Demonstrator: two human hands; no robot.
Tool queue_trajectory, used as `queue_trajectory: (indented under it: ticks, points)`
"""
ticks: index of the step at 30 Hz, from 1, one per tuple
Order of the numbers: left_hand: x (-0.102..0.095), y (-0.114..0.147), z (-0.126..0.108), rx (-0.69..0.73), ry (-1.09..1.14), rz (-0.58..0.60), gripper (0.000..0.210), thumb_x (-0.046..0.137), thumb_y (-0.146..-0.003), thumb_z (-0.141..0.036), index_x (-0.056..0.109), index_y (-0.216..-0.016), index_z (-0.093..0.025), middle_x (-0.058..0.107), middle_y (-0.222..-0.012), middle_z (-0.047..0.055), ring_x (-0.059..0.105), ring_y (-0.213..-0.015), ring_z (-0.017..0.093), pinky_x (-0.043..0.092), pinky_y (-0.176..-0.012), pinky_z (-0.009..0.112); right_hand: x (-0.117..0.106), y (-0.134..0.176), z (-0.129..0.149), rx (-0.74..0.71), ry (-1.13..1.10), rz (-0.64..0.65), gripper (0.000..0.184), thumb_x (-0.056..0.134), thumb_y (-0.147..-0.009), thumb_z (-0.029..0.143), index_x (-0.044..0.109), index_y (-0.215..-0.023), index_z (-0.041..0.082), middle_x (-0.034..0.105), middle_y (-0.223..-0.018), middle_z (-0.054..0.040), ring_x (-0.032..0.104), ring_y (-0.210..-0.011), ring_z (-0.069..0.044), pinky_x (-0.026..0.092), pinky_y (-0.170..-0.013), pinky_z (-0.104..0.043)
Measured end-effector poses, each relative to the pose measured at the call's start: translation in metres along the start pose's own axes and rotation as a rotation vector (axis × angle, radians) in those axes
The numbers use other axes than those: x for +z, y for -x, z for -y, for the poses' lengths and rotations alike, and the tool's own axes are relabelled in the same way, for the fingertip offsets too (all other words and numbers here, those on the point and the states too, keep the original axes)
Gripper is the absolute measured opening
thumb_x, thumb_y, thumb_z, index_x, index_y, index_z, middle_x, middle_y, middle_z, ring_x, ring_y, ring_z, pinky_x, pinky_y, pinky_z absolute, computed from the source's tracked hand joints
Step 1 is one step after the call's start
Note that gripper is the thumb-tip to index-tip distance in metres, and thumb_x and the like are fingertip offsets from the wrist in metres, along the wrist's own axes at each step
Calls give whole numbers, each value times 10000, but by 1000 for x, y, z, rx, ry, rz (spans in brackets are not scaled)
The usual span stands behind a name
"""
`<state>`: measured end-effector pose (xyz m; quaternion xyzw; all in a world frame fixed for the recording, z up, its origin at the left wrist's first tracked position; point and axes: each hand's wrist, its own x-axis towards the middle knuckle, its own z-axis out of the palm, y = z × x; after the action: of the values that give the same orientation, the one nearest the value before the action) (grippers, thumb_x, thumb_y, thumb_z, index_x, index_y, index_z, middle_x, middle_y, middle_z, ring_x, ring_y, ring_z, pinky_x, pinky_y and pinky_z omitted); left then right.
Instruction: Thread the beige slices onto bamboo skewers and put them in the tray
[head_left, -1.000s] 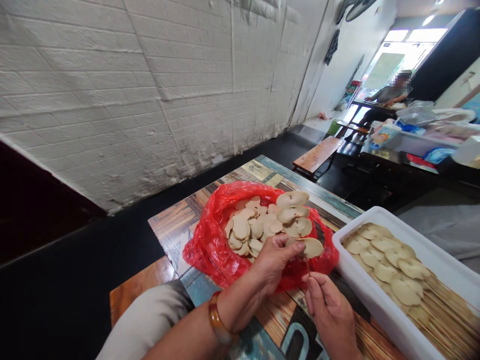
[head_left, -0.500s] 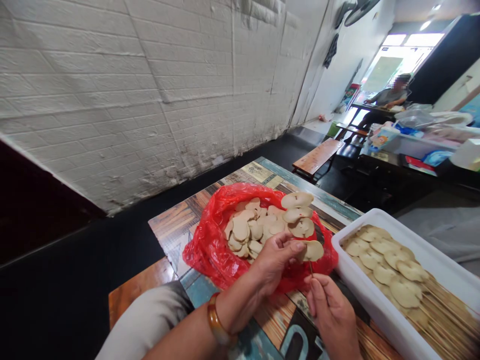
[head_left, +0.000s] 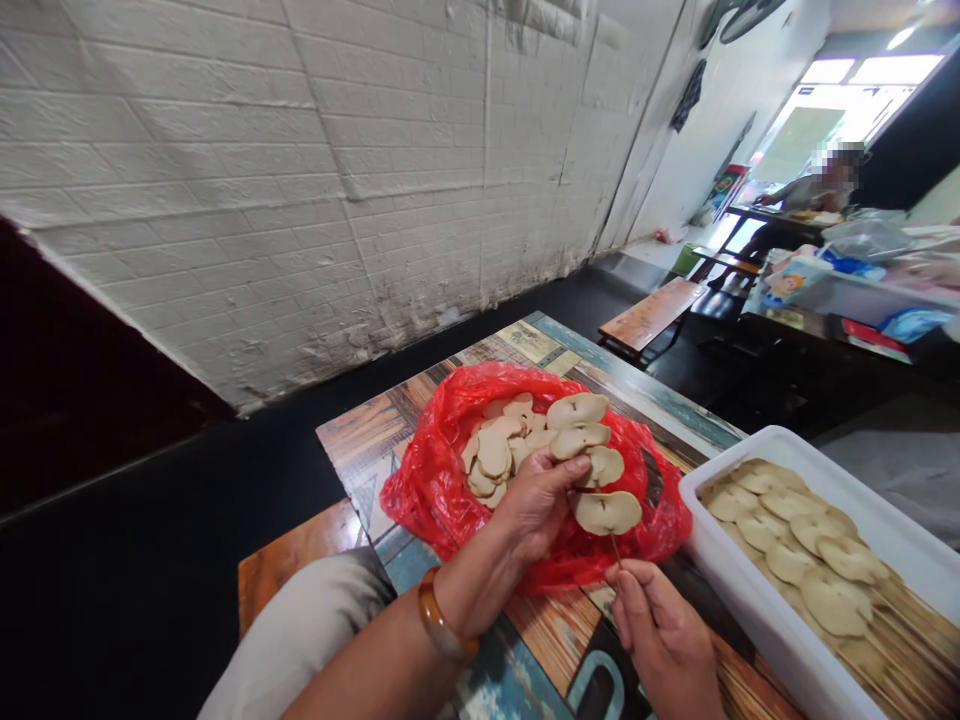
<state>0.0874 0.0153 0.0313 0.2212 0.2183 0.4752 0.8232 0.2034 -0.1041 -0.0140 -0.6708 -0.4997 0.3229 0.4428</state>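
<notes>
A thin wooden skewer [head_left: 616, 548] carries several beige, floppy oval slices [head_left: 609, 512] spaced along it, tilted up and away from me over a red plastic bag. My right hand [head_left: 664, 635] pinches the skewer's lower end between thumb and fingers. Higher up, my left hand [head_left: 541, 500], with an amber bangle [head_left: 439, 615] at its wrist, has thumb and fingers closed at the edge of a middle slice [head_left: 602, 466]. Below those fingertips the lowest slice hangs untouched. Loose slices [head_left: 495, 450] of the same kind lie heaped in the open red bag [head_left: 431, 500].
To the right stands a white plastic tub [head_left: 731, 450] holding skewered slices [head_left: 795, 545] in layers, sticks toward me. Everything rests on a patchwork-patterned table [head_left: 375, 420]. Beyond are a wooden bench [head_left: 652, 318], a cluttered table and a seated person [head_left: 814, 195]. A white brick-patterned wall [head_left: 300, 200] runs along the left.
My left fingers have left the lowest slice and moved up the skewer to the slice above. My right hand keeps its pinch on the stick. The view has shifted slightly.
</notes>
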Motion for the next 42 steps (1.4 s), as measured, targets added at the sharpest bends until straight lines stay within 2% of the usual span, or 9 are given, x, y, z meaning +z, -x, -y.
queue_trajectory:
  ticks: [12,24,30,36,42]
  points:
    - [0,-2,3,52,-29,-67,372,792,-578,-284,691,-899,-125,674,-740,49,590,-650,124,447,-707,263,4,1,3,-1,13,-45,387,423,-840,549,563,-720,209,434,-438,64,437,-388,-119,341,-434,-237]
    - [2,1,6,58,-105,-63,434,791,-575,-315,691,-953,-127,675,-788,60,594,-697,142,450,-724,273,3,0,2,9,4,-61,390,427,-835,557,570,-719,213,449,-447,57,450,-391,-122,368,-429,-237]
    - [2,1,9,56,-126,-82,445,793,-571,-316,689,-963,-133,676,-791,60,594,-692,140,451,-716,271,1,-1,-2,15,-10,-16,378,456,-821,556,570,-736,205,477,-472,47,454,-399,-121,362,-408,-230]
    - [0,1,8,49,-147,-56,459,786,-584,-308,681,-997,-139,669,-827,59,588,-708,140,449,-724,271,3,2,1,57,-71,-9,388,421,-839,555,549,-726,206,392,-422,70,388,-363,-110,313,-382,-224]
    - [0,2,2,23,-170,10,468,767,-619,-301,661,-1045,-141,660,-895,73,586,-751,136,443,-747,260,3,0,6,48,-102,-12,430,388,-830,598,536,-707,214,366,-401,73,345,-336,-104,269,-344,-220]
